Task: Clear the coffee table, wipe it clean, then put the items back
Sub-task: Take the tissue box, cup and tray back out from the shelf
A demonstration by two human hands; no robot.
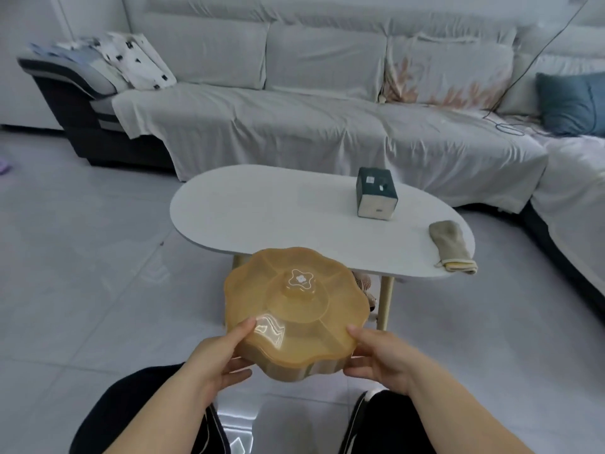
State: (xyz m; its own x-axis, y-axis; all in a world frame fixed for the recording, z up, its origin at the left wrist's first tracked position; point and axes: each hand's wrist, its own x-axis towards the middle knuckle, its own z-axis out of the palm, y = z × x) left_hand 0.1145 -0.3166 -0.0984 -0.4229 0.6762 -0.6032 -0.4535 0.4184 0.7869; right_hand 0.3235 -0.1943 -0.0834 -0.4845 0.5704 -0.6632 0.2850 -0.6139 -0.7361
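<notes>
My left hand (pixel 217 350) and right hand (pixel 379 355) are clamped on the amber snack box (pixel 294 311), lower centre, in air before the surface (pixel 262 208); tissue box (pixel 375 193) and cloth (pixel 451 247) lie right of centre on it

one snack tray (pixel 294 309), one tissue box (pixel 376 194), one cloth (pixel 451 245)

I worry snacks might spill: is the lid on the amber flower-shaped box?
On. The amber translucent flower-shaped snack box has its knobbed lid seated flush all round, held level by left hand and right hand.
</notes>
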